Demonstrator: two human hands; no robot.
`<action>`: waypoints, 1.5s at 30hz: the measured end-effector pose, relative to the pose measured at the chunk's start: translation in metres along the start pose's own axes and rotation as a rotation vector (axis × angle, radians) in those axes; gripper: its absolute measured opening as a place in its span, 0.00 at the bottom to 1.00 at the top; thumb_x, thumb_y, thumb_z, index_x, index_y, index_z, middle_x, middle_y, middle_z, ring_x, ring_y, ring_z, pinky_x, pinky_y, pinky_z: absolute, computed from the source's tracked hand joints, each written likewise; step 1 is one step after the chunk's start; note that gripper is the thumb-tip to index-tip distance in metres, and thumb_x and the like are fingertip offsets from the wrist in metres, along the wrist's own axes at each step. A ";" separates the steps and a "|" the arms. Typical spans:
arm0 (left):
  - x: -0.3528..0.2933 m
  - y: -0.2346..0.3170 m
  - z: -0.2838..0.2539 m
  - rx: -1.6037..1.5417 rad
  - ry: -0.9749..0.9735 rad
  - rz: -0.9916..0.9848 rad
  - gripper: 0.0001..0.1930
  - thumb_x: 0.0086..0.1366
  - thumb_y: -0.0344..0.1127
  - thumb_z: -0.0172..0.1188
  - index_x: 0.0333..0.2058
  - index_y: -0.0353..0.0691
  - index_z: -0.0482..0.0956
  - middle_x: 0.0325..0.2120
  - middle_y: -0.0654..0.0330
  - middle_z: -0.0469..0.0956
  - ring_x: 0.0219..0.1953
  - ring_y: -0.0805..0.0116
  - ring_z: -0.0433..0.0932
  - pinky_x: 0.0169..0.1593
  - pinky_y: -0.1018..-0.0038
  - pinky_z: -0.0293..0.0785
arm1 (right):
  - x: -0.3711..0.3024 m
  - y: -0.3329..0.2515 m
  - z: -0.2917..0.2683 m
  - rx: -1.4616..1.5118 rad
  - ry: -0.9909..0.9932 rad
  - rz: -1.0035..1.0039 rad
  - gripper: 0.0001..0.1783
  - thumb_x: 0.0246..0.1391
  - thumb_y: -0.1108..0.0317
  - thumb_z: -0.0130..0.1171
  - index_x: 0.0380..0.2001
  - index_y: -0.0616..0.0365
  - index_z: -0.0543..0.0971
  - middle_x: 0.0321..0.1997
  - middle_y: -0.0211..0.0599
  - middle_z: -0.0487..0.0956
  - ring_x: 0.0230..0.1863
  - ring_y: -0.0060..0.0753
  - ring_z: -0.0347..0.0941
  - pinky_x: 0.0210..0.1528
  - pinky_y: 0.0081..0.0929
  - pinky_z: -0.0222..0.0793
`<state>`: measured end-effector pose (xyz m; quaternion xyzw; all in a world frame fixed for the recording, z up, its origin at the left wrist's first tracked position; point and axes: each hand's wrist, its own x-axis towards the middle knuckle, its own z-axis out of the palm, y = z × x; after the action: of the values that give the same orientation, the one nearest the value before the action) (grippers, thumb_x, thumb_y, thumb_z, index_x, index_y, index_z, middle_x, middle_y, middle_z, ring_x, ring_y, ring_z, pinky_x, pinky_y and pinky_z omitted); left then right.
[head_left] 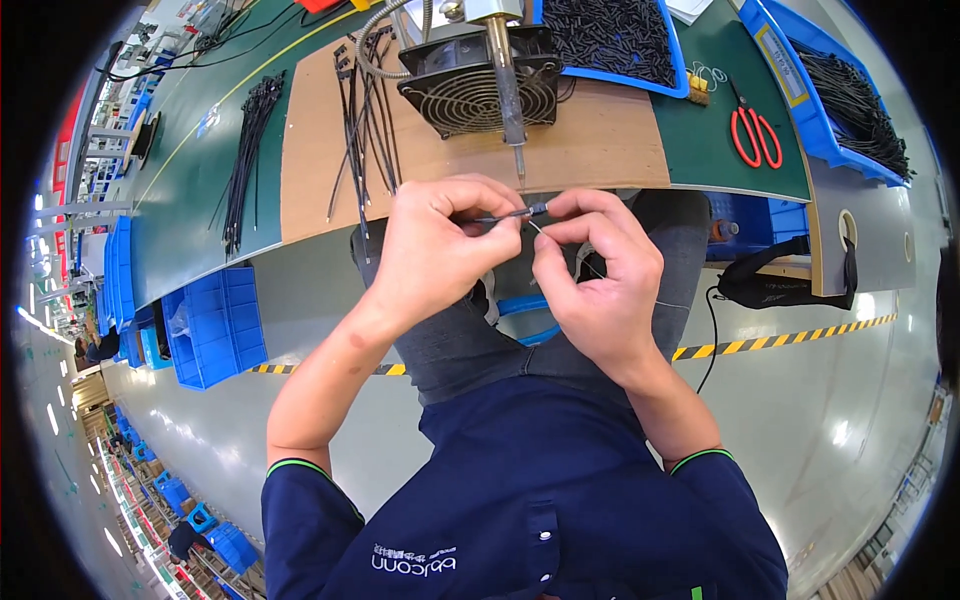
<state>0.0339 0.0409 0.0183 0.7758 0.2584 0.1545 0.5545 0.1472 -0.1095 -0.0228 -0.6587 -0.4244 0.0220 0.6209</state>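
Observation:
Just beyond the table's near edge, my left hand [440, 240] is closed in a pinch on a short stretch of black cable [490, 218]. The cable's dark end piece [537, 209] points right and lies by the fingertips of my right hand [605, 270]. That hand is also closed, pinching a thin silvery solder wire [534, 228] whose end runs toward the cable. Right above the fingertips hangs a soldering iron [507, 95], clamped upright with its tip pointing down. The tip appears close to the cable end; whether they touch I cannot tell.
A black fan [478, 85] stands behind the iron. Black cables lie in bundles on the brown board [330, 110] and the green mat [250, 160]. Blue bins with small black parts [610, 45] and cables [845, 100] sit at the back right, near red-handled scissors [755, 135].

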 end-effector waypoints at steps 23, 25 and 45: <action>-0.033 -0.008 -0.012 -0.208 -0.143 -0.199 0.04 0.67 0.23 0.69 0.37 0.26 0.87 0.36 0.61 0.88 0.32 0.84 0.79 0.37 0.83 0.76 | -0.020 0.005 -0.021 0.181 -0.293 0.404 0.07 0.61 0.76 0.70 0.42 0.63 0.85 0.21 0.19 0.60 0.25 0.14 0.54 0.29 0.20 0.54; -0.039 -0.015 -0.025 -0.089 -0.154 -0.190 0.07 0.68 0.26 0.70 0.40 0.27 0.88 0.33 0.61 0.87 0.31 0.83 0.77 0.35 0.81 0.75 | -0.023 0.009 -0.020 0.285 -0.262 0.518 0.06 0.61 0.75 0.70 0.41 0.63 0.84 0.20 0.19 0.59 0.25 0.14 0.53 0.28 0.21 0.54; 0.073 -0.098 -0.320 1.187 0.598 0.088 0.21 0.70 0.49 0.67 0.46 0.33 0.89 0.35 0.48 0.89 0.39 0.50 0.88 0.47 0.60 0.82 | -0.028 0.002 -0.009 0.140 -0.261 0.536 0.10 0.61 0.70 0.73 0.39 0.64 0.84 0.22 0.16 0.59 0.26 0.12 0.51 0.27 0.19 0.49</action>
<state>-0.0978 0.3571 0.0304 0.8829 0.4106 0.2169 -0.0693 0.1354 -0.1330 -0.0364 -0.6943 -0.3091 0.2986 0.5772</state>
